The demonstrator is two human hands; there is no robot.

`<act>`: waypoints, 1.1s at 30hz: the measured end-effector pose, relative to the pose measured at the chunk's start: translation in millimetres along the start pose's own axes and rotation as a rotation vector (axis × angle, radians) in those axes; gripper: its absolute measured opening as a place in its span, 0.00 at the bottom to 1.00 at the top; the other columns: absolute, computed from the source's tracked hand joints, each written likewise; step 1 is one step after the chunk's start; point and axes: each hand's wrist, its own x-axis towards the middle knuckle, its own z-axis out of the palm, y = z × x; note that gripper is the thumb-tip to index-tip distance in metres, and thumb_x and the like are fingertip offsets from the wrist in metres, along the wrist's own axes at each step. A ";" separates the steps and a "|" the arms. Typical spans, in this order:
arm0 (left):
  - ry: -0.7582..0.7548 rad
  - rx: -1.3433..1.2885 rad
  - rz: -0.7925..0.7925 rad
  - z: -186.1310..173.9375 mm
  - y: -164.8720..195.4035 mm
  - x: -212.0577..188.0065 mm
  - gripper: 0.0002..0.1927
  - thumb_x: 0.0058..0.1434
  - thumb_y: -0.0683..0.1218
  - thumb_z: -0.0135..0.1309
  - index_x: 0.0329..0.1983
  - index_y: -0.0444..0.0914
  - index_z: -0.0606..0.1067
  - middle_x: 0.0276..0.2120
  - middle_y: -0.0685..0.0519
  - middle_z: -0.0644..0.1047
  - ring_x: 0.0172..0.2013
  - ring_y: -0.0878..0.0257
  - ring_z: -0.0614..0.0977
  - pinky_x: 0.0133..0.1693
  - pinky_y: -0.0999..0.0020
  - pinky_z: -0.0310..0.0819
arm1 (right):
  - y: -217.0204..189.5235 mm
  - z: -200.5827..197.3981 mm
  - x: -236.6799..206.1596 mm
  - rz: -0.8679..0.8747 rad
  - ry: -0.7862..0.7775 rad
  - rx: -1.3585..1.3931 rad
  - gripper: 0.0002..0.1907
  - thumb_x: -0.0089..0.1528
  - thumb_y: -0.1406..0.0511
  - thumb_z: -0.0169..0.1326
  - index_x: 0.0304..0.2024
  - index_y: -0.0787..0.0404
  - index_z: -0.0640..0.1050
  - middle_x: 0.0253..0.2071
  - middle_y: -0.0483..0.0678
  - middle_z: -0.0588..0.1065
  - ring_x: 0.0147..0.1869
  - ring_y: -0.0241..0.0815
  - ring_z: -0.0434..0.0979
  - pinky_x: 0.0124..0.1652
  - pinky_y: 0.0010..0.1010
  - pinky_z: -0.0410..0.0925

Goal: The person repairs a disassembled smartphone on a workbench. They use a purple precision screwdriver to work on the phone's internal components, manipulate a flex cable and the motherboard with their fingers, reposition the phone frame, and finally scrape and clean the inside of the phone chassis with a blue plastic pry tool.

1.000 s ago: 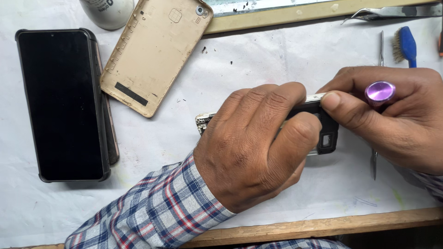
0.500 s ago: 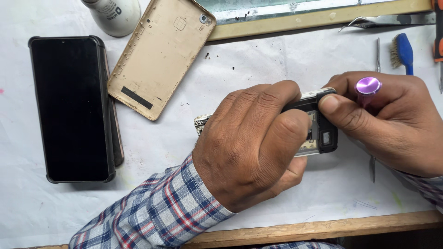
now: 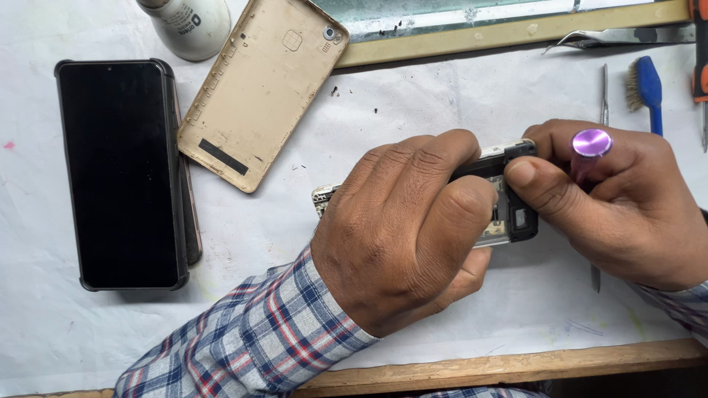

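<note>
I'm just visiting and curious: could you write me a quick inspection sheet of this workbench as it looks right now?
Surface: white sheet, marked with black specks, wooden edge in front.
Job's things: opened phone; purple-capped tool.
Clutter: black phone; gold back cover; white bottle; blue brush; metal tweezers.
Hands: left hand grips the opened phone; right hand holds the purple-capped tool.
Cables: nothing seen.
Surroundings: wooden strip behind.

The left hand [image 3: 402, 228] covers most of the opened phone [image 3: 509, 214]; the right hand [image 3: 627, 203] hides the purple-topped tool's [image 3: 590, 144] tip; the white bottle [image 3: 188, 22] is cut off on top.
</note>
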 end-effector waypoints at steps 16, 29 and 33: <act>0.020 0.026 -0.021 -3.0 -0.6 0.1 0.30 0.51 0.44 0.71 0.49 0.34 0.65 0.51 0.36 0.74 0.50 0.45 0.81 0.54 0.52 0.79 | 1.9 2.3 -2.3 0.015 -0.034 0.070 0.13 0.70 0.60 0.55 0.33 0.60 0.78 0.20 0.38 0.65 0.24 0.28 0.58 0.21 0.24 0.54; 0.011 -0.027 -0.062 -8.6 -2.6 -0.2 0.31 0.50 0.47 0.71 0.49 0.35 0.65 0.51 0.37 0.74 0.51 0.44 0.81 0.55 0.49 0.78 | 4.4 3.4 -1.0 0.017 -0.068 0.134 0.13 0.68 0.59 0.57 0.40 0.63 0.84 0.21 0.39 0.77 0.23 0.26 0.70 0.20 0.23 0.61; 0.021 -0.021 -0.066 -4.9 -3.3 -0.7 0.31 0.51 0.47 0.71 0.50 0.35 0.64 0.52 0.37 0.74 0.52 0.45 0.81 0.57 0.49 0.78 | 2.9 4.1 -1.9 0.112 -0.059 0.027 0.12 0.66 0.59 0.56 0.38 0.61 0.81 0.20 0.43 0.69 0.22 0.30 0.61 0.19 0.26 0.55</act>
